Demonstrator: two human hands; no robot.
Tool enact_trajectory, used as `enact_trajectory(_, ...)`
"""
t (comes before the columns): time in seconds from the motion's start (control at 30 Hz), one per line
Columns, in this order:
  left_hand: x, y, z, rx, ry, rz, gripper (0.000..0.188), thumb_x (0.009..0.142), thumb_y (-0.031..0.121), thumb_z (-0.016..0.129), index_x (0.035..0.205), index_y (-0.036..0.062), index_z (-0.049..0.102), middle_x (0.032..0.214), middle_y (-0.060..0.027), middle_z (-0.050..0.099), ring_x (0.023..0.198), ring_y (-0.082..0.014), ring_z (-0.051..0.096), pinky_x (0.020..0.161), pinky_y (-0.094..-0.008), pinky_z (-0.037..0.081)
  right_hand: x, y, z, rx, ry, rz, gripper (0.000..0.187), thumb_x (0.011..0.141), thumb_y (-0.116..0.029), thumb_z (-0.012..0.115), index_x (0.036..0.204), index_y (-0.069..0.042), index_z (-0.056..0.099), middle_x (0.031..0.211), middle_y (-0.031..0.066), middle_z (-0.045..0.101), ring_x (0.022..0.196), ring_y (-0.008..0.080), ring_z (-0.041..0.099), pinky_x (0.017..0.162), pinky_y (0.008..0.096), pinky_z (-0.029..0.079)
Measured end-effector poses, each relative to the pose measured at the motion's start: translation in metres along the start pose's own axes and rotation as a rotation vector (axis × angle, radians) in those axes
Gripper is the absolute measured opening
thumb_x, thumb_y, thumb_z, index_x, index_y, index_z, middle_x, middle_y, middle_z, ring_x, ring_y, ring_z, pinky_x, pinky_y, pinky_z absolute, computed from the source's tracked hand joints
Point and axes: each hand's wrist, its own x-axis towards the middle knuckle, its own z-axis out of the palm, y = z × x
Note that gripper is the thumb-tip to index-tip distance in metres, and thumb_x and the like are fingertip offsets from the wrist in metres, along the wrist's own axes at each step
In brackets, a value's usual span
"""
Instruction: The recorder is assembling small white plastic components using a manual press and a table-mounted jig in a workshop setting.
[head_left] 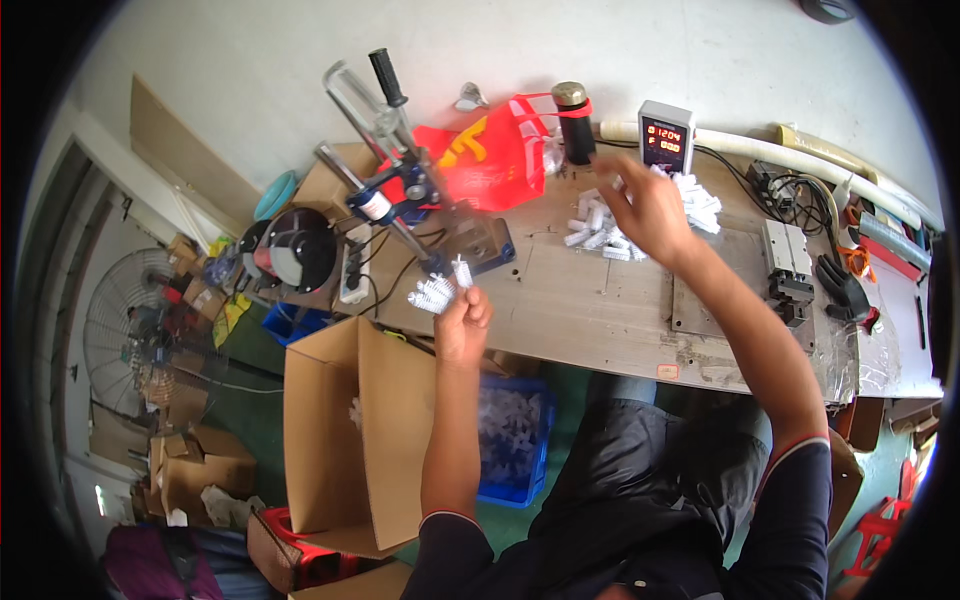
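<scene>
"Clutter first: what stands around the hands?"

"Beyond the left hand (pixel 463 325), a lever press (pixel 410 185) rises from the table (pixel 560 300). A red bag (pixel 500 170) lies behind, with a dark bottle (pixel 576 138) and a display box (pixel 666 140) further right. Below the edge sit a cardboard box (pixel 395 440) and a blue crate (pixel 546 430)."

"Anything in the way?"

"Yes, the right hand (pixel 650 212) hides part of a white pile (pixel 600 225) on the table."

"And the grips?"

"Left fingertips are pinched together on a white piece (pixel 461 272); others show just beside it. The right fingers blur, so I cannot tell."

"Counts?"

"Two hands, one press, one bag, one bottle, one display box. The pile overlaps too much to count."
</scene>
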Motion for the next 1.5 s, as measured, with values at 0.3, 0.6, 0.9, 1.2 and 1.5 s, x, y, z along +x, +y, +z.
enact_trajectory(0.3,-0.075,0.034,0.014,-0.229,-0.110,-0.029,0.014,0.102,0.012,0.053,0.111,0.0025,0.058,0.077,-0.0001,0.049,0.059,-0.0088,0.039,0.050,-0.0229,0.034,-0.188,0.029,-0.038,-0.069,-0.136,0.212,0.021,0.088,-0.006,0.068,0.108,-0.005,0.068,0.098,0.0139,0.073,0.076,0.0312,0.070,0.070,0.0391,0.056)
enact_trajectory(0.6,-0.180,0.148,-0.101,0.488,0.839,0.322,0.021,0.101,0.013,0.059,0.119,0.0035,0.060,0.077,-0.0011,0.058,0.055,-0.0086,0.046,0.045,-0.0239,0.035,-0.244,0.063,-0.079,0.054,-0.005,0.431,0.012,0.094,-0.003,0.063,0.104,-0.001,0.070,0.089,0.0137,0.072,0.080,0.0213,0.071,0.075,0.0320,0.054)
enact_trajectory(0.9,-0.325,0.228,-0.271,1.769,1.401,-0.068,0.061,0.076,0.032,0.079,0.126,-0.0006,0.066,0.114,-0.0202,0.073,0.108,-0.0341,0.069,0.102,-0.0413,0.049,-0.241,0.055,-0.074,0.041,-0.051,0.458,0.014,0.094,-0.007,0.063,0.103,-0.002,0.071,0.086,0.0147,0.073,0.081,0.0220,0.073,0.074,0.0335,0.054)
enact_trajectory(1.2,-0.179,0.136,-0.169,1.529,0.955,0.564,0.020,0.092,0.006,0.066,0.110,-0.0014,0.071,0.097,-0.0101,0.074,0.083,-0.0190,0.068,0.078,-0.0319,0.055,-0.253,0.062,-0.097,0.006,-0.007,0.521,0.015,0.089,-0.012,0.069,0.101,-0.003,0.072,0.088,0.0183,0.072,0.079,0.0326,0.072,0.073,0.0365,0.055)
enact_trajectory(1.5,0.003,-0.079,0.047,1.537,-0.142,0.636,0.025,0.087,0.006,0.071,0.112,0.0036,0.068,0.105,-0.0147,0.068,0.101,-0.0319,0.066,0.091,-0.0386,0.052,-0.267,0.054,-0.109,-0.087,0.107,0.557,0.012,0.091,-0.008,0.066,0.100,-0.001,0.070,0.087,0.0168,0.071,0.079,0.0252,0.071,0.074,0.0341,0.053)
